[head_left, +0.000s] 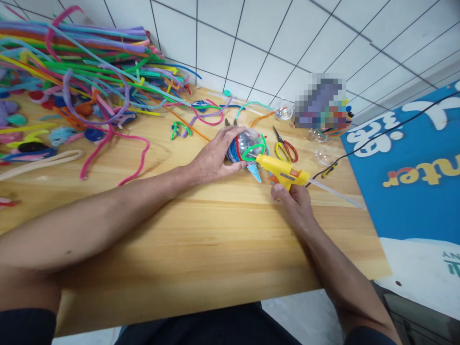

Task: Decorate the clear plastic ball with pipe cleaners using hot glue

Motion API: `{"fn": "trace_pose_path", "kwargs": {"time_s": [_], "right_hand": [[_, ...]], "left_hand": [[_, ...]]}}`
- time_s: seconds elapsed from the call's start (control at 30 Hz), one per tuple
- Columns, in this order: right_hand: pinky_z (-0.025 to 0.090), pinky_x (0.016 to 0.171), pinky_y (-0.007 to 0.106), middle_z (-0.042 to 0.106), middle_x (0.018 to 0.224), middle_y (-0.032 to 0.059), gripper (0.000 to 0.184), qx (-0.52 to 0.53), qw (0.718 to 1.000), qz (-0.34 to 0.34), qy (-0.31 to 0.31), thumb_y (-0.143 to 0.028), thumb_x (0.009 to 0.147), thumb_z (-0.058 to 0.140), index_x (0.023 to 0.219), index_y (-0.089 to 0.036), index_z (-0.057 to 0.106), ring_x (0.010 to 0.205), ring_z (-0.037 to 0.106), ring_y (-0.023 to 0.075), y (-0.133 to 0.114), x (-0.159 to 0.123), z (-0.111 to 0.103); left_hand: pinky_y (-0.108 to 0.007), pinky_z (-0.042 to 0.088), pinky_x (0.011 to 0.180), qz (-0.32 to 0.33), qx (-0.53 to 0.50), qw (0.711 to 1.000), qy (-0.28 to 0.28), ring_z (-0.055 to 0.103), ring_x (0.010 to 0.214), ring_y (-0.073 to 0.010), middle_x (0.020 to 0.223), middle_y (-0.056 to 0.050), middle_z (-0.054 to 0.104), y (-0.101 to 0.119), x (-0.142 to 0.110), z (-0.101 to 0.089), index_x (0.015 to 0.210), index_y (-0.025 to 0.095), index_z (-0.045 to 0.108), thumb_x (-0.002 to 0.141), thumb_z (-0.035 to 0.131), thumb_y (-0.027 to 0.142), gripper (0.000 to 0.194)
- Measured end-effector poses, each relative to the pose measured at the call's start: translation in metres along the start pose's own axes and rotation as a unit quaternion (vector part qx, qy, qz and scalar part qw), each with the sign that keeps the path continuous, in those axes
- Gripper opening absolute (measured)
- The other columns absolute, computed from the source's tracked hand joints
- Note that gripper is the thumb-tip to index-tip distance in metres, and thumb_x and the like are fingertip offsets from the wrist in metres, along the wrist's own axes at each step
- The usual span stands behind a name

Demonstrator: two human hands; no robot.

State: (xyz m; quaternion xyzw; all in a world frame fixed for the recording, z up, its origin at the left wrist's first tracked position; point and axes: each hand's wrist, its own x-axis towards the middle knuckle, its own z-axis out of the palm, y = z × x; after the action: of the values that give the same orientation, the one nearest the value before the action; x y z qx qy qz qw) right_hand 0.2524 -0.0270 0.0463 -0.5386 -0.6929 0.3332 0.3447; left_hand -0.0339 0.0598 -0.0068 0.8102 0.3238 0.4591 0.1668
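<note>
My left hand (214,155) is curled over a clear plastic ball (247,143) wrapped in blue, red and green pipe cleaners, holding it down on the wooden table (201,230). My right hand (293,199) grips the handle of a yellow hot glue gun (283,171). The gun's nozzle points left and touches the ball's lower right side, near a small light-blue cone (256,171). A glue stick pokes out of the gun's rear, and its black cord (377,139) runs off to the right.
A large heap of coloured pipe cleaners (82,72) covers the table's back left, with loose ones trailing toward the middle. Yellow-and-red scissors (285,148) lie behind the gun. Clear plastic half-shells (321,155) sit near the right edge. A blue printed board (413,172) lies to the right.
</note>
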Motion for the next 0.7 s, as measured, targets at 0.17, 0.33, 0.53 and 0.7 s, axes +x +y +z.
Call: {"fn": "trace_pose_path", "kwargs": {"time_s": [0.17, 0.33, 0.53, 0.7], "right_hand": [[0.043, 0.060, 0.032, 0.060, 0.065, 0.0012, 0.061, -0.002, 1.000, 0.003, -0.009, -0.076, 0.096, 0.065, 0.067, -0.022, 0.066, 0.061, 0.054, 0.0166, 0.0025, -0.0002, 0.0015], [0.042, 0.061, 0.032, 0.060, 0.065, 0.0007, 0.057, -0.008, 1.000, -0.002, -0.012, -0.070, 0.098, 0.065, 0.068, -0.022, 0.067, 0.062, 0.054, 0.0165, 0.0042, -0.0004, 0.0014], [0.041, 0.059, 0.032, 0.060, 0.065, 0.0005, 0.056, -0.014, 1.000, 0.005, -0.014, -0.069, 0.098, 0.065, 0.069, -0.022, 0.066, 0.061, 0.053, 0.0163, 0.0048, -0.0012, 0.0009], [0.042, 0.060, 0.031, 0.059, 0.065, 0.0005, 0.058, -0.018, 1.000, 0.003, -0.015, -0.072, 0.098, 0.064, 0.069, -0.022, 0.066, 0.062, 0.053, 0.0163, 0.0054, -0.0012, 0.0010]], "left_hand": [[-0.060, 0.042, 0.133, -0.008, 0.000, 1.000, -0.007, 0.049, 0.157, -0.0385, 0.165, -0.020, 0.051, 0.0023, 0.0002, -0.0011, 0.164, 0.023, 0.039, 0.094, 0.080, 0.048, 0.086], [-0.059, 0.041, 0.134, -0.010, -0.001, 1.000, -0.010, 0.048, 0.158, -0.0385, 0.166, -0.020, 0.050, 0.0032, 0.0004, -0.0020, 0.164, 0.022, 0.039, 0.094, 0.079, 0.048, 0.085], [-0.059, 0.043, 0.133, -0.001, -0.001, 1.000, -0.005, 0.049, 0.158, -0.0376, 0.165, -0.021, 0.051, 0.0030, 0.0004, -0.0016, 0.163, 0.021, 0.039, 0.095, 0.078, 0.048, 0.084], [-0.060, 0.041, 0.133, -0.012, -0.006, 1.000, -0.010, 0.048, 0.158, -0.0388, 0.166, -0.020, 0.050, 0.0029, 0.0004, -0.0017, 0.164, 0.023, 0.038, 0.094, 0.079, 0.049, 0.085]]}}
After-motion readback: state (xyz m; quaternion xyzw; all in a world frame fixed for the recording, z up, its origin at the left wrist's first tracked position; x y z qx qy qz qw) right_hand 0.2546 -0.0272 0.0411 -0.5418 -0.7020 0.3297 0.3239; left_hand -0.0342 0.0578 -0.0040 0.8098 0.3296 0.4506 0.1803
